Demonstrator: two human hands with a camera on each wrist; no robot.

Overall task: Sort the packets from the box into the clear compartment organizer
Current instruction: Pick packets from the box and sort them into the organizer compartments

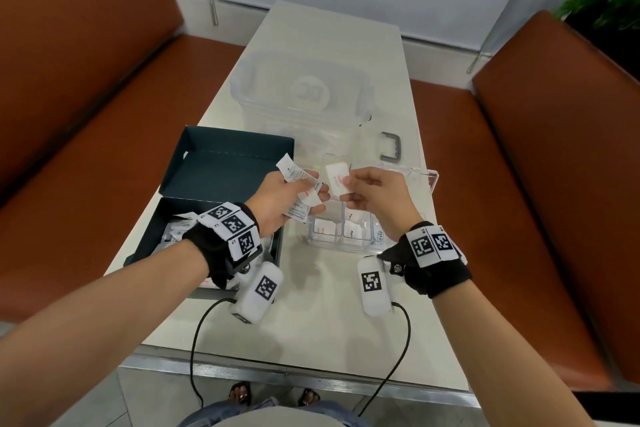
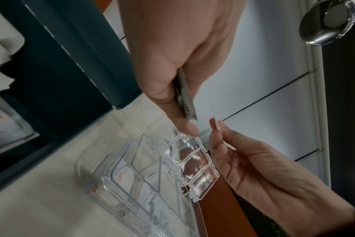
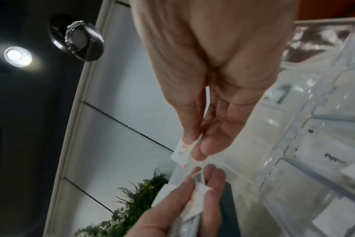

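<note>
My left hand (image 1: 294, 196) grips a bunch of white packets (image 1: 299, 184) above the gap between the dark box (image 1: 221, 163) and the clear compartment organizer (image 1: 349, 237). My right hand (image 1: 367, 189) pinches one white packet with red print (image 1: 337, 180) just to the right, over the organizer. The right wrist view shows that packet (image 3: 181, 151) between thumb and fingers, with the left hand's bunch (image 3: 195, 206) below it. Several packets lie in the organizer's near compartments, and more packets (image 1: 176, 230) remain in the box.
The organizer's open lid (image 1: 420, 177) stands at its far right side. A large clear lidded container (image 1: 304, 94) and a grey handle (image 1: 391, 146) sit farther back on the white table (image 1: 311, 315). Brown benches flank both sides.
</note>
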